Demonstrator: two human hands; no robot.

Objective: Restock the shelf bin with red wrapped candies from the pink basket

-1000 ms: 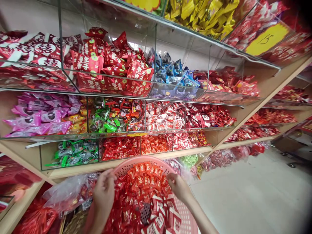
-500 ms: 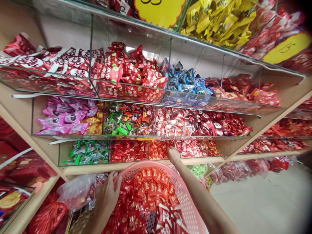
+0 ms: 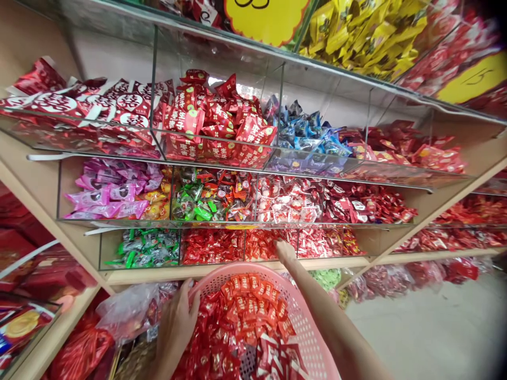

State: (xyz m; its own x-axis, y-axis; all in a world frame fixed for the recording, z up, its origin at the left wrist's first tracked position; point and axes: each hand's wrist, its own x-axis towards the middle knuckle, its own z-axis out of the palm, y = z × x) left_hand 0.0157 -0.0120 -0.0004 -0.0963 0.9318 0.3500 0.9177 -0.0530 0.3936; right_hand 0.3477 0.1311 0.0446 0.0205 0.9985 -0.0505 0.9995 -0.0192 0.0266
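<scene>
Left hand: fingers curl over the near rim of the basket, apparently gripping it.

Right hand: stretched out over the basket, fingertips bunched at the front lip of a lower-row clear acrylic bin; whether they hold anything cannot be told.

Basket: a pink perforated plastic basket sits just below the shelf edge, between both arms.

Basket contents: a deep heap of small orange-red wrapped candies, with red-and-white packets at the near end, covers most of the floor.

Bin stock: the red candies at the right fingertips stand well filled, as do the green-wrapped sweets and pink packets nearby.

Beside the basket: a clear plastic bag of red items lies against its left side, above a woven wicker basket.

Overhead: yellow packets fill a top bin beneath a scalloped yellow price sign.

Right of the shelves: a pale tiled floor.
</scene>
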